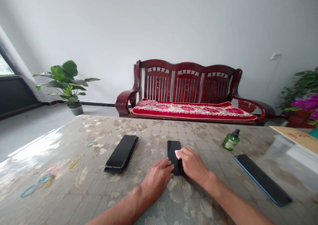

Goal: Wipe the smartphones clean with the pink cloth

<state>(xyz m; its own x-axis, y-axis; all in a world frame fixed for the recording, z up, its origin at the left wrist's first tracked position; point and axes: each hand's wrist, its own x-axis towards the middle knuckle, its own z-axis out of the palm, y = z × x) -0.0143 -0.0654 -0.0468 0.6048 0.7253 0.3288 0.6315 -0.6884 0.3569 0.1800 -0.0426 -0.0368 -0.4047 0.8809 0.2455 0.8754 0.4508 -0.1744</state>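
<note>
A dark smartphone lies flat on the table in front of me, screen up, its lower part partly covered by my fingers. My left hand holds it at the left edge with bent fingers. Between the thumb and fingers of my right hand is a small pale pink cloth, pressed on the screen's right side. Most of the cloth is hidden by the hand.
To the left lie stacked black phones and several hair ties. On the right are a green spray bottle, another dark phone and a clear plastic box. A red wooden bench stands beyond the table.
</note>
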